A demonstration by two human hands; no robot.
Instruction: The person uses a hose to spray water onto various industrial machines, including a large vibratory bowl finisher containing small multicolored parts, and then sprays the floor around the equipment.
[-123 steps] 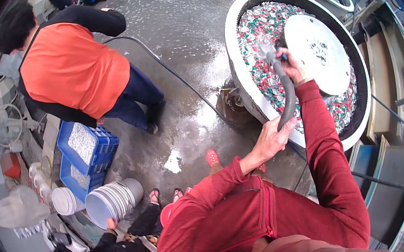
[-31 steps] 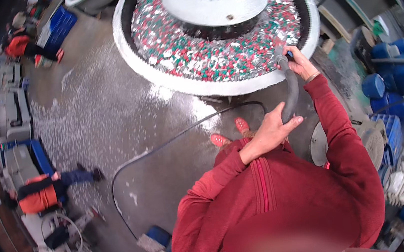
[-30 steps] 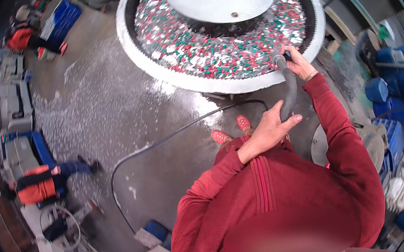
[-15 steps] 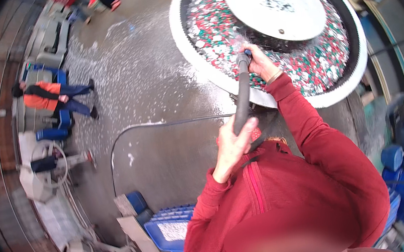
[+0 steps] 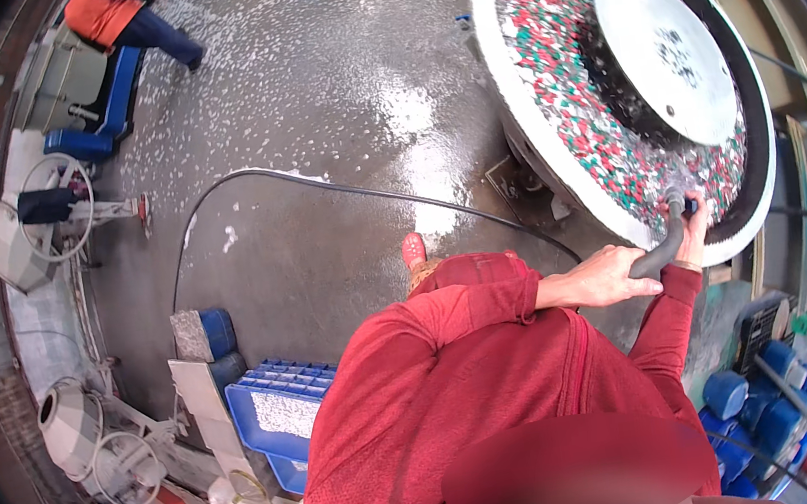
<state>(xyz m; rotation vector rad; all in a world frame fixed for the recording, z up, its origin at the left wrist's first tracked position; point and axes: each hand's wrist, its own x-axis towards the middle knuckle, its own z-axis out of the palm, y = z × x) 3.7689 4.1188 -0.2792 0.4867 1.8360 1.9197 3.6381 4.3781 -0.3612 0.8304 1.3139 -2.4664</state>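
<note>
A large round tub with a white rim [image 5: 507, 88] stands at the right, full of small red, green and white pieces [image 5: 561, 97]. A white round plate [image 5: 667, 58] rises from its middle. My right hand [image 5: 692, 225] is over the tub's near edge, closed round the front end of a dark grey hose [image 5: 666, 252]. Water sprays from that end onto the pieces. Farther back along the hose, my left hand [image 5: 598, 276] grips it near my chest. Part of the right hand's fingers is hidden behind the nozzle.
A thin black hose [image 5: 346, 191] curves over the wet, white-speckled floor. Blue crates [image 5: 277, 414] with white pieces stand at the lower left. Grey mixers with handwheels [image 5: 55, 207] line the left wall. Blue drums [image 5: 726, 394] are at the lower right. A person in orange [image 5: 108, 18] is at the upper left.
My view and body have turned. Both hands and the hose have swung right, along the tub to its near right part. The tub sits farther right in view; the other person sits higher.
</note>
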